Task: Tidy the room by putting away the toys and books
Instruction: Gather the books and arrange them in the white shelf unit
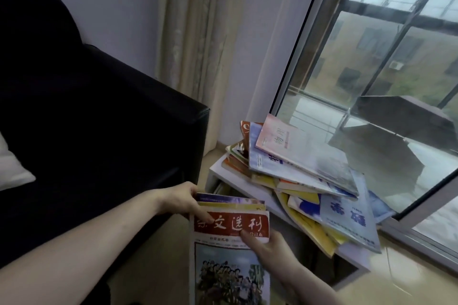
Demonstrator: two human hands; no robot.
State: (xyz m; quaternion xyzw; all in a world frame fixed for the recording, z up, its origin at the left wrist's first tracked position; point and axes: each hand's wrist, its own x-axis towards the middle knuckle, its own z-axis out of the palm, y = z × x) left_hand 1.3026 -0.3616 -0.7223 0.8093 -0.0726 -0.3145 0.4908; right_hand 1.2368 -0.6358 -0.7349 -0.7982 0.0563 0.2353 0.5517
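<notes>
Red-bannered magazine (pixel 230 250) tops small stack in your hands, beside black sofa (pixel 99 111). Your left hand (pixel 181 199) grips stack's far corner; right hand (pixel 270 247) pinches near edge, thumb on cover. Messy book pile (pixel 309 181) on white shelf (pixel 238 182) under window (pixel 371 57).

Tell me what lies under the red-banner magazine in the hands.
Under the red-banner magazine, the top edges of a yellow book and a purple-covered book show, held by the left hand. Their covers, and anything further beneath, are hidden.
</notes>
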